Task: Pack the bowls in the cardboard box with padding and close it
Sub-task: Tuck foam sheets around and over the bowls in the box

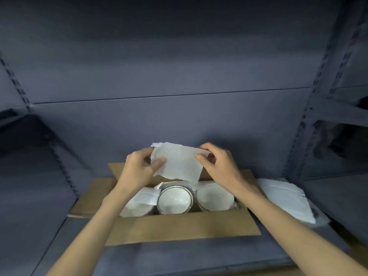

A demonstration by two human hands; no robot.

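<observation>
i see my left hand [139,166] and my right hand [217,164] both raised over the far side of the cardboard box [179,228], each pinching one end of a white padding sheet [176,163]. the sheet is thin, pale and slightly translucent, with a ragged torn edge along the top and left, and it hangs stretched between the two hands.

the box sits on a grey shelf [59,236] with all its flaps folded outward. inside i count three white bowls in a row. the middle bowl [175,201] is bare, glossy white with a dark reddish band at the rim. the right bowl [215,198] looks plain white inside, touching the middle one. the left bowl [139,204] is mostly covered by white wrap.

a stack of more white sheets [286,200] lies on the shelf just right of the box.
</observation>
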